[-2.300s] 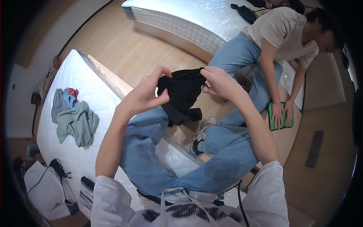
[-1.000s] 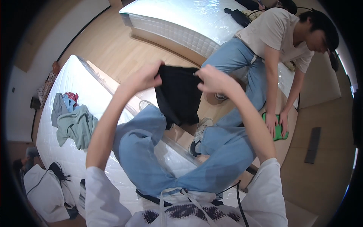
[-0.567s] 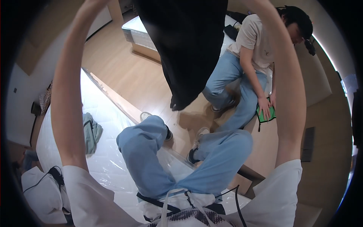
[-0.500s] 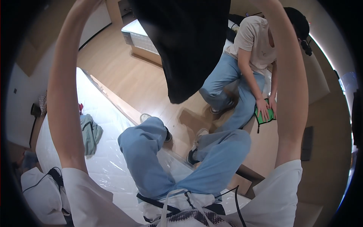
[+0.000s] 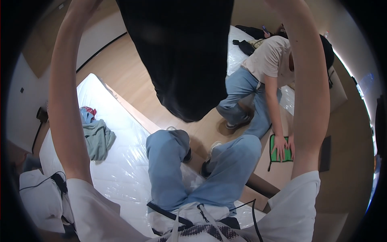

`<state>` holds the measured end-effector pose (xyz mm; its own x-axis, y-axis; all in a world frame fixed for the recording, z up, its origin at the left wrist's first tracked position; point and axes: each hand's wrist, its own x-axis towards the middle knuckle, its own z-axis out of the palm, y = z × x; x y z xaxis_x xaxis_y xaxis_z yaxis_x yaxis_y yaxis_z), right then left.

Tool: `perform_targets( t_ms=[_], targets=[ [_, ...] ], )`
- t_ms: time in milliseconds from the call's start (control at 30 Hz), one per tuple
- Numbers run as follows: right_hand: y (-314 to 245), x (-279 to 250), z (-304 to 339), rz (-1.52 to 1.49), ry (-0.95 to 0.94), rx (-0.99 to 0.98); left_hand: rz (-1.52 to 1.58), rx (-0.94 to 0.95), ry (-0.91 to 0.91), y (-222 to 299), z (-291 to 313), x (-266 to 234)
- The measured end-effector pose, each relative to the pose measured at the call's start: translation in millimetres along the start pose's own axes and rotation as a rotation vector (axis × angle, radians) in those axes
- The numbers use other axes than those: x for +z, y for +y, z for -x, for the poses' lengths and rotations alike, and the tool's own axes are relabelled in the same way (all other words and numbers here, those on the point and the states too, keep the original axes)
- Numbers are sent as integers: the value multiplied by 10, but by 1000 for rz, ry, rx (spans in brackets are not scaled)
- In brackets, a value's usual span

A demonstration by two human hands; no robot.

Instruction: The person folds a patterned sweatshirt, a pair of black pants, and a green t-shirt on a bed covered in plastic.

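Observation:
A large black cloth [image 5: 185, 60] hangs down from the top edge, between my two raised forearms. Its lower end is rounded and loosely folded; its kind cannot be told. My left forearm [image 5: 64, 92] and my right forearm [image 5: 310, 88] both run up past the top of the picture, so my hands are out of sight, and so is whatever holds the cloth's upper part. To the left, a crumpled grey-green garment [image 5: 98, 139] lies on the plastic-wrapped mattress [image 5: 121, 185] I sit on, beside a small red and blue cloth [image 5: 88, 114].
At the right, another person [image 5: 268, 60] leans over a wooden surface [image 5: 262, 163], hands pressed on a green cloth with black edging [image 5: 287, 153]. A second plastic-covered mattress [image 5: 234, 52] stands behind. Dark cables [image 5: 254, 218] run near my waist.
The black cloth has shifted left and its lower end has widened from a narrow point to a rounded edge. The other person's hands and green cloth appear lower in the picture.

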<state>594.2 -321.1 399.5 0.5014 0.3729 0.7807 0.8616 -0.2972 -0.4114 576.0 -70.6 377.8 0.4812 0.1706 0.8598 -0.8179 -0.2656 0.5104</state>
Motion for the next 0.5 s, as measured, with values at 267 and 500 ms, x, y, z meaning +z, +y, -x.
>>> perform_targets(
  t_ms=[267, 500],
  targets=[
    [214, 265, 106, -319, -83, 200, 341, -575, -240, -666, 276, -227],
    [479, 478, -231, -156, 70, 270, 11, -360, -313, -702, 45, -328]
  ],
)
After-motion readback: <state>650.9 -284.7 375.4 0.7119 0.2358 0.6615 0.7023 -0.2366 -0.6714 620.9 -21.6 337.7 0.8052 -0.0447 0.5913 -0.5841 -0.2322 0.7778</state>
